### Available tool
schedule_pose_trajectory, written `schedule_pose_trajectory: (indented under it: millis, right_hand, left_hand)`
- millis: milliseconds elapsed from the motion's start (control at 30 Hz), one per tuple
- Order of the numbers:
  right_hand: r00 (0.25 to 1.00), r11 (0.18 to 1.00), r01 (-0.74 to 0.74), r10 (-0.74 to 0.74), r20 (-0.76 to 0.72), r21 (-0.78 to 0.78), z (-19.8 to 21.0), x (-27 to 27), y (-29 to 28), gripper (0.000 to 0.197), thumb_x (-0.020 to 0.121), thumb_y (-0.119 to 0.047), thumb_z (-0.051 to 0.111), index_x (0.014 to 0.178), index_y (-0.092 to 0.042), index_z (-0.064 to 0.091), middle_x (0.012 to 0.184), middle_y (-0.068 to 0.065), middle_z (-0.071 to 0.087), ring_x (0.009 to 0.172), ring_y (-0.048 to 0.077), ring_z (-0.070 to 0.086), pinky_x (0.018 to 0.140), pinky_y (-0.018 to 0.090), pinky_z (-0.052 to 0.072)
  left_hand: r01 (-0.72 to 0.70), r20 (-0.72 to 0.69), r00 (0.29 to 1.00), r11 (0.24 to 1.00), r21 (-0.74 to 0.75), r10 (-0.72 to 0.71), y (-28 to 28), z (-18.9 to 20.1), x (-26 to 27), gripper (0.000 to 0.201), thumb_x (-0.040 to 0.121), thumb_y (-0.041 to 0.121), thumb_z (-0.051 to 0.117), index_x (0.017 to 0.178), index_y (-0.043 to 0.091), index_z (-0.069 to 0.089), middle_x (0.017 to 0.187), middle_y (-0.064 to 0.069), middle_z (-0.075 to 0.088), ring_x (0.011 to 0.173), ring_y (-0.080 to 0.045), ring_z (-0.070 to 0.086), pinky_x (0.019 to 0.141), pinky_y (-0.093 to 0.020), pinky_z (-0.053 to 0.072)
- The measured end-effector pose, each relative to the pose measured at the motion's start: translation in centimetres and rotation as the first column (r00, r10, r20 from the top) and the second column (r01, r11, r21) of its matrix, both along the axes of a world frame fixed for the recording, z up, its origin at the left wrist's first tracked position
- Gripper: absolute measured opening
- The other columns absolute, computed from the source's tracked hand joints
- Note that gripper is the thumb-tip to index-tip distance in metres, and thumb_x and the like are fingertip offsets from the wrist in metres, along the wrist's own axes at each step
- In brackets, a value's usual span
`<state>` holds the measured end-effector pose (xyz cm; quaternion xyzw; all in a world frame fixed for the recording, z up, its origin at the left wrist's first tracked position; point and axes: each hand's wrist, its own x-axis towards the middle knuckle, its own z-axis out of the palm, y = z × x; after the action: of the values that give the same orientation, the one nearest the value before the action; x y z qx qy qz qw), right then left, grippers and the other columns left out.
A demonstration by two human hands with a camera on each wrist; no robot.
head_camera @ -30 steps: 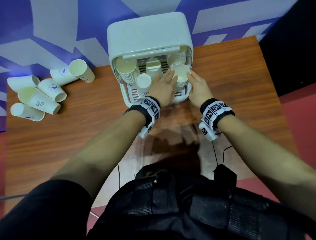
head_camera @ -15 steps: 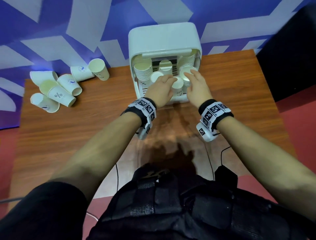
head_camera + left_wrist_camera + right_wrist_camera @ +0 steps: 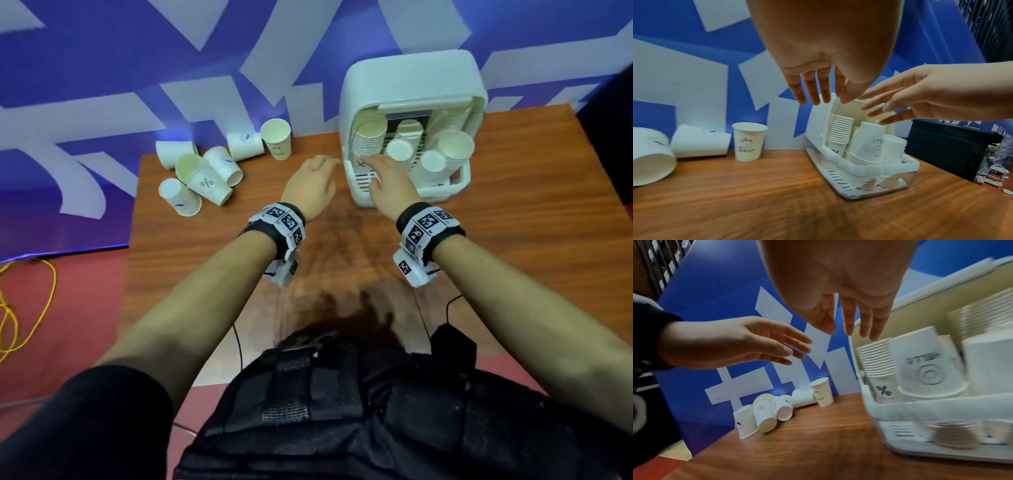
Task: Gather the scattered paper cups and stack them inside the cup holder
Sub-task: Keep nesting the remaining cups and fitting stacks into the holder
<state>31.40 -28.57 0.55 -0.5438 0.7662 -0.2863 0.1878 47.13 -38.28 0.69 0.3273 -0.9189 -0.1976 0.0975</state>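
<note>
Reaching forward with straight, slightly spread fingers, the left hand hovers above the brown wooden table, holding nothing, just left of the white plastic cup holder. The right hand is likewise loose and empty, its fingers extended over the front left corner of the holder; whether they touch its low front rail cannot be told. Inside the holder stand several stacks of white paper cups: a tall nested stack at the left bearing a percent mark, upturned cups in the middle with their bases showing, and another stack at the right with its mouth facing up. Well apart, at the far left corner of the table against the blue and white patterned wall, lie the scattered white paper cups, most tipped on their sides and touching one another, one of them marked with a percent sign. One cup of the group stands upright nearest the holder. Both wrists wear black bands with white coded tags. A yellow cable lies on the red floor at the left.
</note>
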Motion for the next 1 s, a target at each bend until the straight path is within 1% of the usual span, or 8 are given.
schedule_pose_trajectory:
  millis: [100,200,300,433,567,733,833,1000]
  right_hand:
    - [0.999,1.0,-0.005,0.004,0.048,0.016,-0.5,3.7,-2.3,0.052,0.089,0.003,0.042,0.139,-0.01,0.046,0.142,0.012,0.043,0.133,0.026,0.036,0.113,0.03,0.024]
    - [0.996,0.998,-0.011,0.006,0.085,0.057,-1.2,7.0,-4.5,0.051,0.091,0.001,0.042,0.141,-0.01,0.043,0.146,0.011,0.039,0.136,0.023,0.034,0.113,0.025,0.02]
    - [0.992,0.993,-0.002,-0.013,0.122,0.121,-2.1,9.3,-6.3,0.053,0.091,-0.001,0.043,0.143,-0.012,0.04,0.147,0.01,0.037,0.135,0.024,0.036,0.114,0.03,0.025]
    - [0.995,0.98,-0.024,0.004,0.1,0.198,-2.9,11.2,-8.5,0.053,0.092,-0.002,0.043,0.144,-0.011,0.036,0.147,0.012,0.036,0.134,0.025,0.037,0.112,0.029,0.025]
    - [0.995,0.968,-0.015,-0.01,0.1,0.249,-3.8,12.2,-10.9,0.054,0.093,-0.004,0.043,0.146,-0.012,0.034,0.149,0.01,0.035,0.136,0.023,0.034,0.111,0.026,0.022]
    - [0.985,0.96,0.052,-0.094,0.142,0.274,-5.4,12.0,-14.1,0.057,0.092,-0.004,0.046,0.146,-0.013,0.033,0.149,0.009,0.035,0.136,0.022,0.035,0.111,0.025,0.023]
    - [0.972,0.952,0.097,-0.153,0.178,0.289,-6.4,11.5,-15.9,0.06,0.091,-0.004,0.046,0.147,-0.016,0.03,0.15,0.008,0.033,0.137,0.021,0.034,0.11,0.023,0.023]
    - [0.958,0.947,0.122,-0.191,0.213,0.298,-7.8,10.3,-18.9,0.068,0.089,-0.003,0.047,0.151,-0.014,0.019,0.155,0.008,0.026,0.141,0.019,0.026,0.104,0.012,0.014]
  left_hand:
    - [-0.021,0.012,1.0,0.999,0.028,0.021,-2.1,-0.2,3.5,0.047,0.091,0.012,0.048,0.138,0.014,0.044,0.138,-0.008,0.046,0.126,-0.027,0.042,0.1,-0.041,0.041]
    - [-0.049,0.024,0.999,0.997,0.061,0.047,-4.1,-1.0,6.5,0.048,0.092,0.013,0.048,0.139,0.014,0.042,0.14,-0.008,0.044,0.128,-0.027,0.04,0.103,-0.041,0.039]
    - [-0.083,0.023,0.996,0.991,0.107,0.081,-5.9,-2.1,8.9,0.05,0.091,0.012,0.05,0.141,0.014,0.04,0.14,-0.009,0.044,0.129,-0.028,0.04,0.105,-0.039,0.036]
    - [-0.122,0.045,0.992,0.98,0.158,0.116,-8.3,-3.4,10.8,0.055,0.091,0.013,0.051,0.143,0.015,0.036,0.143,-0.009,0.041,0.129,-0.026,0.04,0.105,-0.037,0.036]
    - [-0.106,0.078,0.992,0.981,0.164,0.094,-10.9,-4.9,11.1,0.057,0.091,0.015,0.052,0.144,0.013,0.034,0.144,-0.011,0.039,0.13,-0.028,0.04,0.106,-0.034,0.031]
    - [-0.149,0.071,0.988,0.952,0.268,0.135,-14.5,-6.3,9.6,0.059,0.091,0.015,0.052,0.146,0.013,0.03,0.147,-0.012,0.037,0.131,-0.028,0.041,0.107,-0.037,0.035]
    - [-0.183,0.01,0.981,0.917,0.355,0.192,-16.2,-7.2,8.4,0.063,0.089,0.011,0.052,0.147,0.011,0.027,0.146,-0.014,0.038,0.132,-0.028,0.04,0.109,-0.034,0.032]
    - [-0.216,-0.033,0.961,0.817,0.535,0.275,-17.8,-9.0,6.7,0.072,0.084,0.008,0.051,0.149,0.011,0.019,0.146,-0.015,0.035,0.133,-0.027,0.039,0.112,-0.037,0.03]
